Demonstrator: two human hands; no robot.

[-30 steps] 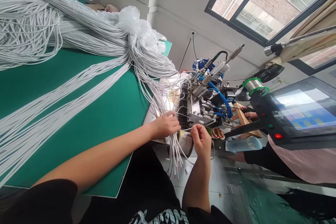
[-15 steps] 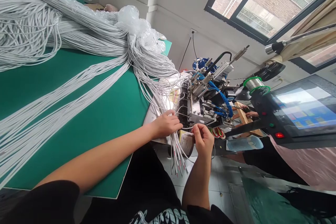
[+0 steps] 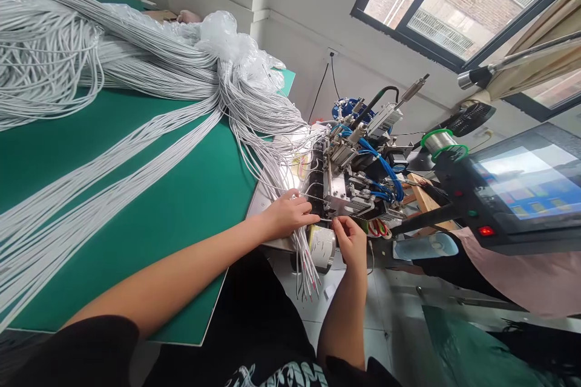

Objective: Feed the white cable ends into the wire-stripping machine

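A bunch of white cables [image 3: 307, 263] hangs below my left hand [image 3: 290, 216], its ends loose and some of them reddish. My left hand is closed over this bunch at the machine's front edge. My right hand [image 3: 349, 239] pinches the end of a single white cable [image 3: 325, 219] between thumb and fingertips. That cable runs from beside my left fingers to the lower corner of the machine [image 3: 338, 184], which has metal clamps and blue air tubes. Several other cables lie across its dark front strip.
A thick mass of cables [image 3: 158, 66] with clear plastic wrap lies over the green table [image 3: 181, 242]. At right are a screen panel [image 3: 531, 187], a solder wire spool [image 3: 442, 144] and a plastic bottle [image 3: 425, 246]. A labelled roll [image 3: 323, 247] sits under my hands.
My right hand has moved slightly left, closer to the machine's corner, with the cable end. My left forefinger now reaches further along the cable. The person at right has shifted.
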